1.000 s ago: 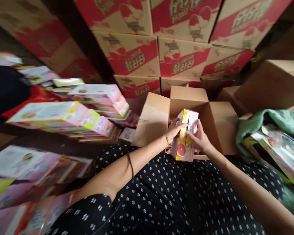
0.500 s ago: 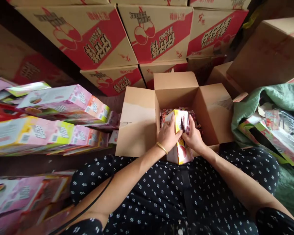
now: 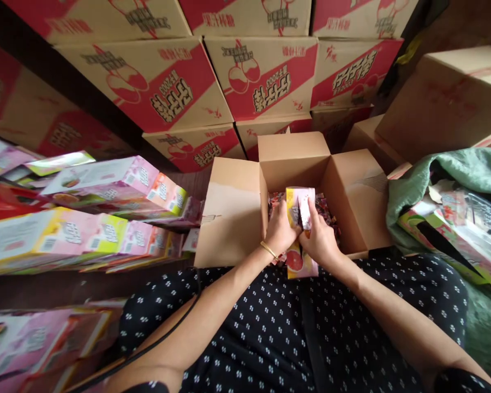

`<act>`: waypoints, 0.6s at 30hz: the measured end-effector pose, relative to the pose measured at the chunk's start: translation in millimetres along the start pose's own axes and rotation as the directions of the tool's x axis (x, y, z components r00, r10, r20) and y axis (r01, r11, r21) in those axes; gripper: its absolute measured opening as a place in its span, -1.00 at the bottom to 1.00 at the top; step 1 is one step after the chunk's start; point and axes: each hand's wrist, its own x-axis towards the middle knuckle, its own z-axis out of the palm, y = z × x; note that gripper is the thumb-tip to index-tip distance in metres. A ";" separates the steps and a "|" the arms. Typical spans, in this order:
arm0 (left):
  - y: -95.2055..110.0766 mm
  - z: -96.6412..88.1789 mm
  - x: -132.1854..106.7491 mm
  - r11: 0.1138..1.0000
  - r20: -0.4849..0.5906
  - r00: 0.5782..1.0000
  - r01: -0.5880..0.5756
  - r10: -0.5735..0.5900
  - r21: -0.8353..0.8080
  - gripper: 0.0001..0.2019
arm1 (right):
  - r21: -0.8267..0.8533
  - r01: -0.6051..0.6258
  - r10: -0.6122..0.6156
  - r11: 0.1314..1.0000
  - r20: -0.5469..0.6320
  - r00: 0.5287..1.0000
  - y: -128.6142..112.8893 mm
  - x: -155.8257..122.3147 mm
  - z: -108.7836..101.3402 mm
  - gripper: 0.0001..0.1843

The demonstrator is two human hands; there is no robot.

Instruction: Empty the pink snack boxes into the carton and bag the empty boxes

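A pink and yellow candy box (image 3: 302, 268) with a fruit picture is held over the near side of an open cardboard carton (image 3: 232, 213). My left hand (image 3: 281, 233), with a bangle on its wrist, is closed on the box's left side. My right hand (image 3: 319, 236) grips the right side, its thumb on a pale flap or torn spot in the upper face; which it is, I cannot tell. Small wrapped pieces (image 3: 326, 210) lie in the carton beneath. The fingers under the box are hidden.
Several red and tan cartons (image 3: 265, 82) are stacked behind. Rows of colourful candy boxes (image 3: 77, 234) stand to the left. At right, a green sack (image 3: 409, 185) holds torn packaging (image 3: 454, 218), with more brown cartons (image 3: 437, 98) behind it.
The candy box has turned so its printed face is towards me, and a pale patch now shows under my right thumb. The whole view has shifted, with surroundings lower in the picture.
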 end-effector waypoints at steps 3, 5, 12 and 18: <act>-5.6 -0.2 -6.6 0.998 -0.032 0.999 0.038 -0.036 0.050 -0.21 | 0.045 0.034 -0.037 0.998 0.063 0.997 4.5 -2.4 7.3 0.05; -14.8 1.7 -8.7 1.000 -0.044 0.999 -0.010 0.011 0.009 -0.20 | 0.073 0.038 -0.043 0.997 0.067 0.997 9.3 -2.1 11.3 0.09; -53.6 15.4 -2.4 0.993 -0.098 0.993 -0.076 0.067 -0.092 -0.15 | 0.061 0.015 -0.016 0.998 0.008 1.000 18.8 -0.5 26.1 0.09; -66.9 16.6 8.0 0.989 -0.071 0.988 -0.143 0.139 -0.046 -0.23 | 0.089 -0.079 0.078 0.993 0.019 0.997 23.0 9.1 23.1 0.09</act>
